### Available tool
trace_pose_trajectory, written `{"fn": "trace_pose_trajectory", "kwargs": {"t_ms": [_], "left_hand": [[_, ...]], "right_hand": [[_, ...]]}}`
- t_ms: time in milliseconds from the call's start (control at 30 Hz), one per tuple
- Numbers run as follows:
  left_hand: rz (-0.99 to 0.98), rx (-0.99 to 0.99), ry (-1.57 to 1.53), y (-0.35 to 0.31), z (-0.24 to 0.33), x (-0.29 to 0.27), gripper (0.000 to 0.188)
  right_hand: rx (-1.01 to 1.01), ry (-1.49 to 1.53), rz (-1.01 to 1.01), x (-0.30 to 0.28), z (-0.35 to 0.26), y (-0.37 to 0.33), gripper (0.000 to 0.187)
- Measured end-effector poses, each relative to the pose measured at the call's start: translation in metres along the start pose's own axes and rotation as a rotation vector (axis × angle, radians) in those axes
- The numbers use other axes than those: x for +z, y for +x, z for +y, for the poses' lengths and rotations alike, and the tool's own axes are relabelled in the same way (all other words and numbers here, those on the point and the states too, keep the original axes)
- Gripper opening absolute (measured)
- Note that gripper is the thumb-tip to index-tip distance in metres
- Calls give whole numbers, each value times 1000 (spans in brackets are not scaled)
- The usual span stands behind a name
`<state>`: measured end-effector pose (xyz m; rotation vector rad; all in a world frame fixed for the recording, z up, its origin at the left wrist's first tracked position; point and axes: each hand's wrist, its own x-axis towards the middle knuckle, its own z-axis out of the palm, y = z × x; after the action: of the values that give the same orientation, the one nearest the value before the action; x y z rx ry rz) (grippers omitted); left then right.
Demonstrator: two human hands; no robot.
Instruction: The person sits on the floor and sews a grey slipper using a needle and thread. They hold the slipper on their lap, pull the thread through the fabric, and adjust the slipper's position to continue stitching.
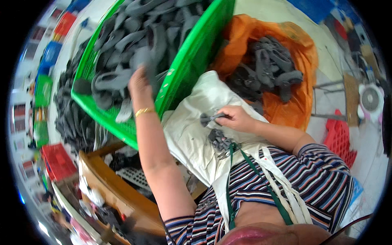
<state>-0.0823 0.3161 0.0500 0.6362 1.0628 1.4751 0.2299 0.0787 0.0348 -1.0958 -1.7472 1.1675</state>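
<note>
My left hand (140, 81) reaches into a green plastic basket (192, 53) heaped with grey fabric shoe uppers (157, 38). A blurred grey shoe upper (143, 59) is at its fingers, which are partly hidden. Over my lap, my right hand (234, 117) is closed on a small dark grey fabric piece (209, 119), pinched between thumb and fingers. Just below it, a bunch of grey scraps (220, 140) lies on my white apron (192, 118). A small metal tool (223, 154) hangs there beside a dark green strap (253, 165).
An orange bag (281, 110) holding more dark grey uppers (271, 65) stands to the right of the basket. Another grey heap (75, 110) lies left of it. A wooden table (122, 196) is at lower left; a red crate (341, 139) and a white fan (370, 99) are at right.
</note>
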Motion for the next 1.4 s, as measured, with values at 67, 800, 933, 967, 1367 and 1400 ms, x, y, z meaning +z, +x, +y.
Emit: {"fn": "trace_pose_trajectory", "kwargs": {"t_ms": [67, 800, 933, 967, 1367, 1400], "left_hand": [[43, 186, -135, -3, 19, -8, 6], [284, -131, -36, -345, -104, -12, 28], [292, -260, -211, -337, -104, -9, 28], [293, -296, -202, -332, -108, -14, 28], [466, -319, -337, -322, -113, -10, 23], [456, -319, -340, -322, -114, -12, 23]], "right_hand": [[15, 23, 22, -7, -3, -2, 15], [323, 403, -107, 56, 18, 5, 27], [-62, -35, -373, 81, 31, -10, 24], [-234, -181, -411, 81, 31, -11, 24], [223, 99, -391, 53, 5, 7, 17], [254, 74, -423, 53, -3, 10, 17]]}}
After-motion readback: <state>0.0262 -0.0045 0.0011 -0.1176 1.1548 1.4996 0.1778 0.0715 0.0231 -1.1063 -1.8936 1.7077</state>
